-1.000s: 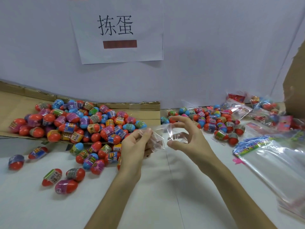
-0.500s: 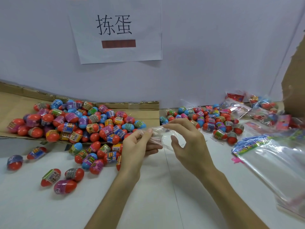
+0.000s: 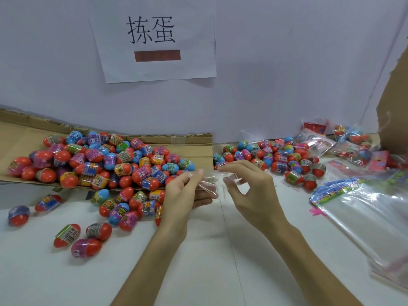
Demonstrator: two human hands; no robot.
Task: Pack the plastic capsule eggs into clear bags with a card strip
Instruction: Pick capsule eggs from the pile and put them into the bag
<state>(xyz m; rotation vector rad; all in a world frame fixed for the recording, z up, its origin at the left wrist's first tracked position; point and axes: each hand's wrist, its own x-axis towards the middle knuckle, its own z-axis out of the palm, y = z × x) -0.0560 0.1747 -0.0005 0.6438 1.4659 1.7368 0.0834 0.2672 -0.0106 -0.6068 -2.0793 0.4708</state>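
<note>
Dozens of plastic capsule eggs (image 3: pixel 106 164) lay loose to the left of the grip, heaped on a flattened cardboard sheet (image 3: pixel 198 149) and spilling onto the white table (image 3: pixel 198 272), as a person's two hands held one clear bag (image 3: pixel 210 184) between them just above the tabletop. The left hand (image 3: pixel 181 195) pinched one edge of the film between thumb and forefinger. The right hand (image 3: pixel 251 195), fingers curled, pinched the opposite edge, apparently to work the mouth open. The bag looked empty: thin, crinkled, glossy film, nearly invisible against the table, with no egg and no card strip to be seen inside. Just beyond the right hand sat a second, smaller heap of eggs (image 3: pixel 280 160), and farther right and back a few filled bags (image 3: pixel 348 142) suggested some packs were finished. To the right of the grip lay a stack of flat empty bags (image 3: pixel 371 221), with what looked like colourful card strips (image 3: pixel 331 188) at its far end. By that evidence the job was at an early stage: most eggs were unpacked, and this bag had yet to be opened, filled and given its strip. The eggs were mostly red at one end, blue, purple or yellow at the other, with printed bands round the middle.
</note>
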